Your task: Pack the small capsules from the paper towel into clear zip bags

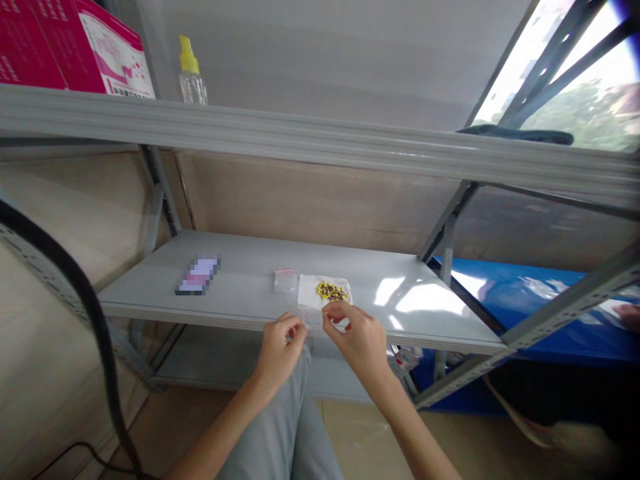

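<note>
A small clear plastic bag [314, 320] is stretched between my two hands at the shelf's front edge. My left hand [284, 337] pinches its left side between thumb and fingers. On the other side, my right hand [357, 330] grips it the same way. Just beyond my right hand, a pile of small yellow and dark capsules [330, 291] lies on a white sheet [307, 291]. Left of the sheet are flat clear zip bags [285, 283] with a reddish top line; how many cannot be made out.
A phone [199, 275] lies toward the left of the grey shelf [240, 260]. The upper shelf [300, 133] carries a pink box [55, 47] and a yellow-topped spray bottle [193, 77]. A black cable [95, 300] curves at left. Another person's hand [629, 317] shows far right.
</note>
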Available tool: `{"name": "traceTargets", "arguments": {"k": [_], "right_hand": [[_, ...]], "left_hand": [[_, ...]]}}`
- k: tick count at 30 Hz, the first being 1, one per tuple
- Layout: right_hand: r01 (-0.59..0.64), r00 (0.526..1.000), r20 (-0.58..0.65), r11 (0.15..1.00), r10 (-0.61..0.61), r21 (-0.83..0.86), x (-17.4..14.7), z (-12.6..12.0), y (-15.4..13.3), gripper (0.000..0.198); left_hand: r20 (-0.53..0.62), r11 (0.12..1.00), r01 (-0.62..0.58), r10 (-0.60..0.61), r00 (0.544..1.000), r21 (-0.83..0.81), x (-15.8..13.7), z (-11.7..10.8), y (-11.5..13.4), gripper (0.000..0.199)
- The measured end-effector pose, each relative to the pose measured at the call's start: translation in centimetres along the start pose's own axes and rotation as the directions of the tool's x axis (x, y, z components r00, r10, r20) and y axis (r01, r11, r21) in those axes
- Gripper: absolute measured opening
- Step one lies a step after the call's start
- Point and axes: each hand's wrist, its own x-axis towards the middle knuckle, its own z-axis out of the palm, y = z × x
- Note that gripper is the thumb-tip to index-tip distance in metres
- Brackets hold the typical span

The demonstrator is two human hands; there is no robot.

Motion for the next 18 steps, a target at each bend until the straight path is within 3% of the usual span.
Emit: {"name": "traceTargets", "arguments": {"k": [6,13,17,18], "right_hand": [[0.228,0.952,0.240,0.963,-0.189,-0.142,-0.6,-0.9,-1.4,0.022],[0.289,0.841,0.514,0.944,-0.171,-0.157,-0.5,-0.9,-1.3,0.026],[0.279,0.837,0.501,0.959,-0.220,-0.044,-0.3,-1.5,-1.1,0.035],[0.274,0.848,0.480,0.961,-0.226,-0.030,-0.3,-1.5,-1.2,0.033]], "left_hand": [[0.019,0.997,-0.042,0.041,0.999,0.070,-0.4,0.2,0.9,0.026],[0.182,0.920,-0.274,0.229,0.956,0.280,-1.4,-0.9,2.7,0.019],[0.115,0.857,-0.404,0.389,0.914,0.320,-1.5,-2.5,2.7,0.007],[0.119,0.844,-0.436,0.421,0.899,0.311,-1.4,-2.8,2.6,0.018]]}}
